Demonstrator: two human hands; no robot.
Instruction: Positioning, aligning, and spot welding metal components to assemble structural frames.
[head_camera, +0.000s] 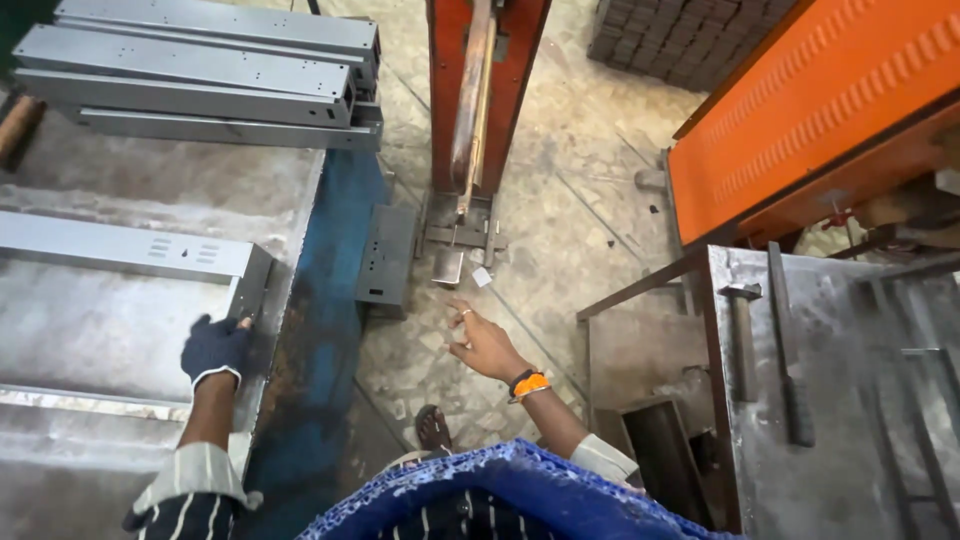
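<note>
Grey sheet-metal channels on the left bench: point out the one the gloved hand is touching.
The lone channel lying across the bench, its end at the gloved left hand. The others sit stacked farther back, untouched.

Your left hand (215, 348) wears a dark navy glove with a pale cuff edge; beside it, the folded sheet-metal channel (130, 258) is dull silver-grey. Your right hand (483, 343) is bare, with an orange-and-black wristband (527, 384). Your sleeves are dark with thin white stripes. Right of the channel, the bench edge (325, 330) is worn blue, scuffed dark. Beyond it, the press frame (487, 90) is red-orange. Farther right, the ribbed cover (820, 100) is bright orange. The floor (570, 200) is mottled grey.
</note>
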